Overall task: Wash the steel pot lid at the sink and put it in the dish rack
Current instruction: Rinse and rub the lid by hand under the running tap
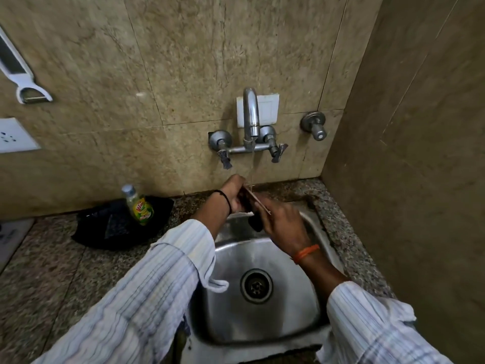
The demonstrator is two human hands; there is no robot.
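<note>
The steel pot lid [256, 200] is held on edge over the back of the steel sink [231, 290], so only its thin rim and a dark knob below it show. Water runs from the wall tap [250, 119] onto the lid's top edge. My left hand [233, 191] grips the lid from the left side. My right hand [282, 227] holds it from the right and partly covers it. The dish rack is out of view.
A black tray [105, 227] with a green dish-soap bottle [139, 204] sits on the granite counter left of the sink. A peeler [23, 77] hangs on the wall at far left above a socket [14, 135]. A side wall closes off the right.
</note>
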